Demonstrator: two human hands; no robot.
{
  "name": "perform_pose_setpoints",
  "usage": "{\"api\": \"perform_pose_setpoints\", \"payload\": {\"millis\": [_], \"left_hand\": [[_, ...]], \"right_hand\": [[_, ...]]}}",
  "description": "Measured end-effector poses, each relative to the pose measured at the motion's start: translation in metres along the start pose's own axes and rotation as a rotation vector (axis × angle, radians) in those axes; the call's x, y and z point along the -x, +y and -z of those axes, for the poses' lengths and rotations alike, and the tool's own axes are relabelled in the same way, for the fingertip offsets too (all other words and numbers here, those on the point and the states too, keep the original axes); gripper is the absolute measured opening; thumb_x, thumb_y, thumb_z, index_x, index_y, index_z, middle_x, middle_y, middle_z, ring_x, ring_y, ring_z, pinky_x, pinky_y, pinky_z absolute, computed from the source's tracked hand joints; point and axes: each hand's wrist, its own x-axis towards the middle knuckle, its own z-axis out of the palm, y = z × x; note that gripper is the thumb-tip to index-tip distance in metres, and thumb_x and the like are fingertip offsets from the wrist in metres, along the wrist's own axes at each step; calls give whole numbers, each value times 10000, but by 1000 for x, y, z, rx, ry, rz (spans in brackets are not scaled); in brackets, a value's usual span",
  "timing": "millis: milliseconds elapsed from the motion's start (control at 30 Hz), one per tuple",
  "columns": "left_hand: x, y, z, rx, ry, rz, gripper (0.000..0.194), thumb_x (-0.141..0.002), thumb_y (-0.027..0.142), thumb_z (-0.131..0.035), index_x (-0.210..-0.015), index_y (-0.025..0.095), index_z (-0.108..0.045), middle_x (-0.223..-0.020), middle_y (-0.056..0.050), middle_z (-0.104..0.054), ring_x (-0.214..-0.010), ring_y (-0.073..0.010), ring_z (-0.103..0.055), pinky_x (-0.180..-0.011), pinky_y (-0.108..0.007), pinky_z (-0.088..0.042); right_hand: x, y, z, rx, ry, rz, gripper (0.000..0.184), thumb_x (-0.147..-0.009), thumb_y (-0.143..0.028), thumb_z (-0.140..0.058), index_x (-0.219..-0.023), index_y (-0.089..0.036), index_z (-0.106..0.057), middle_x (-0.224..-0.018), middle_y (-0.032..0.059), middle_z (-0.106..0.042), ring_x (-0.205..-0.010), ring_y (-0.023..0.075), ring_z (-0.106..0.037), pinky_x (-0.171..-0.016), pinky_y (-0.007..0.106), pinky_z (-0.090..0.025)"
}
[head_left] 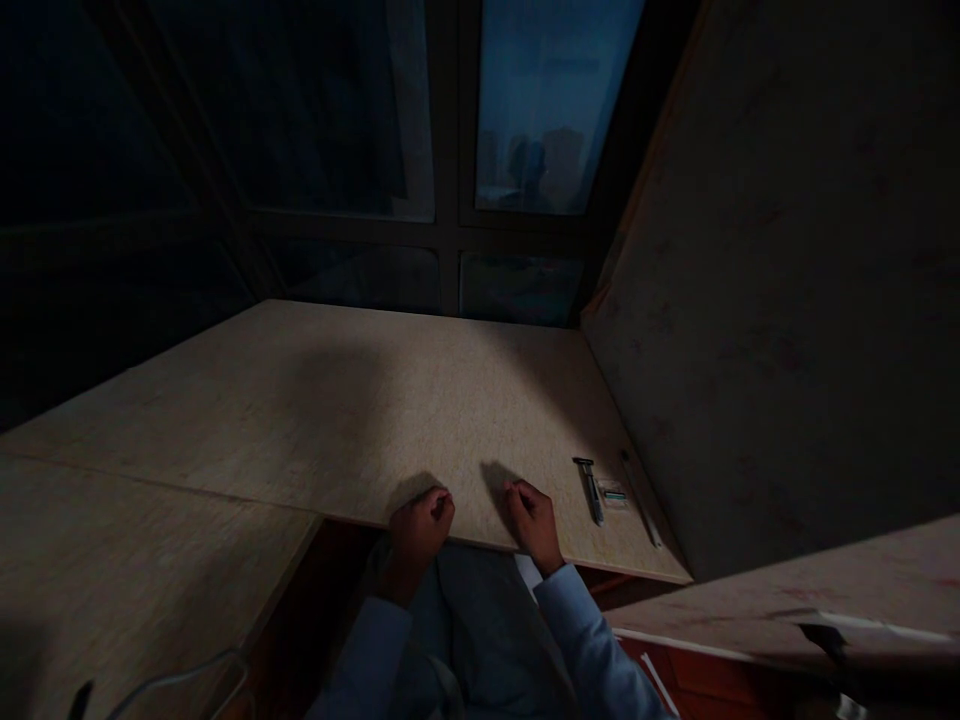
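My left hand (422, 522) rests at the front edge of the speckled beige table (420, 380), fingers curled into a loose fist with nothing showing in it. A short way to the right, my right hand (534, 515) is closed the same way at that edge, apart from the left. Nearest to it lies a razor (592, 497), its dark head pointing away from me. Touching or just beside the razor's handle is a small clear pack with a razor blade cartridge (615, 495). Farther right, a thin pale stick (643, 503) lies along the wall side.
A wallpapered wall (780, 330) bounds the table on the right. Dark framed windows (536, 110) stand behind it. At the lower left another board section (97, 540) adjoins the table, with a grey cable (187, 672) over it. The room is dim.
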Motion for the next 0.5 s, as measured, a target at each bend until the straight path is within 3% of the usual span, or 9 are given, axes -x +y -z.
{"api": "perform_pose_setpoints", "payload": {"millis": [333,500], "left_hand": [[-4,9,2,-242,-39,21,356,-909,407,-395,-786,187,-646,-801,-39,-680,-689,-138,-540,-635,-259,-149],[-8,5,-7,-308,87,15,388,-892,406,-379,-702,188,-636,-706,-43,-654,-560,-103,-345,-622,-274,-96]], "right_hand": [[0,-3,2,51,-17,29,494,-937,-497,-465,-642,-104,-511,-619,35,-435,-612,111,-414,-568,231,-307],[6,-5,5,23,-53,-12,474,-933,-489,-491,-689,-93,-583,-629,40,-488,-618,109,-433,-571,229,-322]]}}
